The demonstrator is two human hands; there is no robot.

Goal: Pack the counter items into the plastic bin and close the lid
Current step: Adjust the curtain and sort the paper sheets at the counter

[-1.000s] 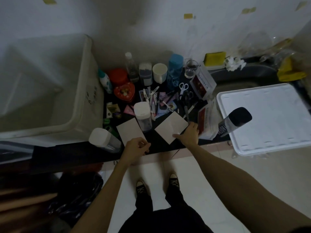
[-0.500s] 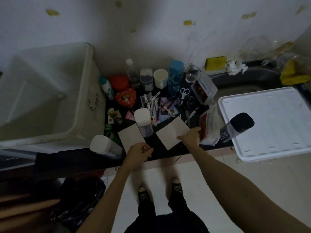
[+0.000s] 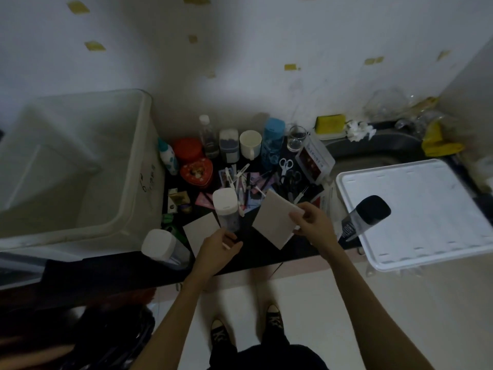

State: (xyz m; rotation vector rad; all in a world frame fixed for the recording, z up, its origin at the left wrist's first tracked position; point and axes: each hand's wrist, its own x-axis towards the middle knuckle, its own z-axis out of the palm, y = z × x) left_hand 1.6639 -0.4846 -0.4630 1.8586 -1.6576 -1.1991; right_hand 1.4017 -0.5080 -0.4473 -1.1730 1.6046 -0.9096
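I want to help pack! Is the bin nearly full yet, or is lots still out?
Hardly started. The bin looks empty, and its lid lies off to the right. In hand: the right hand pinches a white card, and the left hand pinches something small and white. Left: the second card, jars, cup, scissors and the rest on the counter, then the lid.

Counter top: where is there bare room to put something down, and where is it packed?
Free: the dark strip along the front edge between the left hand and right hand, and the white lid top. Crowded: from the heart-shaped tin to the scissors.
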